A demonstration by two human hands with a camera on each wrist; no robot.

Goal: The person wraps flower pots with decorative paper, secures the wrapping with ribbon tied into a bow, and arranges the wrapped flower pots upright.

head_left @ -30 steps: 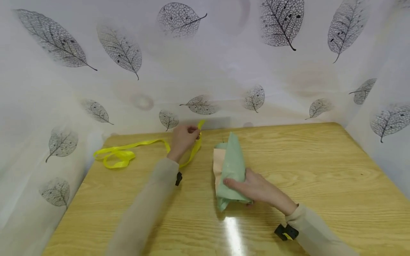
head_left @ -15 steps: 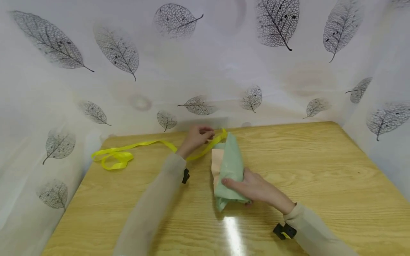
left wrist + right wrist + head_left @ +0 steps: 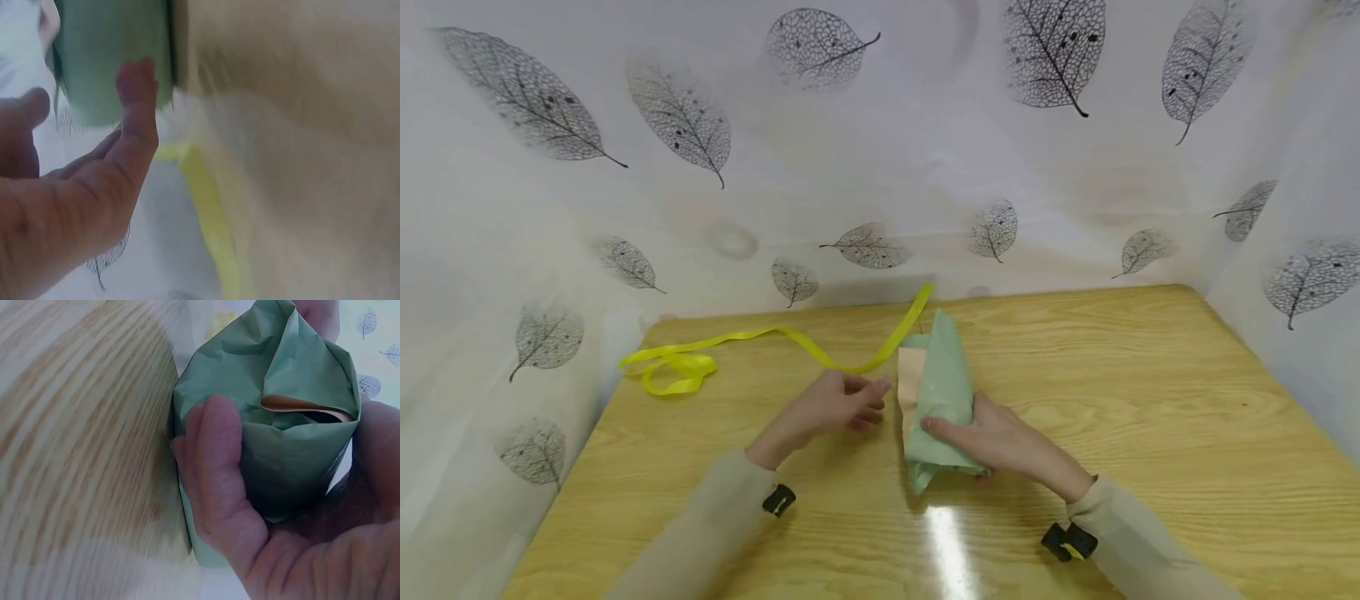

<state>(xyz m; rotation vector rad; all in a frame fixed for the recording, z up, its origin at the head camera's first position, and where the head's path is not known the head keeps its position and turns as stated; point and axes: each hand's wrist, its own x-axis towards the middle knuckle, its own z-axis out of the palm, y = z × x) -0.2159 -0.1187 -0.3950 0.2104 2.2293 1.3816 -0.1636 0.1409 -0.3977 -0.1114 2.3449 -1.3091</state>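
Observation:
A light green paper bundle lies on the table, its tan inner layer showing along the left edge. My right hand grips its near right side, thumb across the top. In the right wrist view, the bundle's crumpled, folded end faces the camera, with my fingers round it. Just left of the bundle, my left hand hovers with loosely bent fingers and holds nothing. A yellow ribbon runs behind that hand, its free end rising beside the bundle's far tip.
The rest of the ribbon lies in loose loops at the table's far left. Behind and beside the wooden table hangs a white, leaf-printed cloth. Black straps or mounts sit at both wrists.
My left hand carried the ribbon's end rightward to the bundle's far tip, let go, and drew back toward me. My right hand keeps its grip on the bundle.

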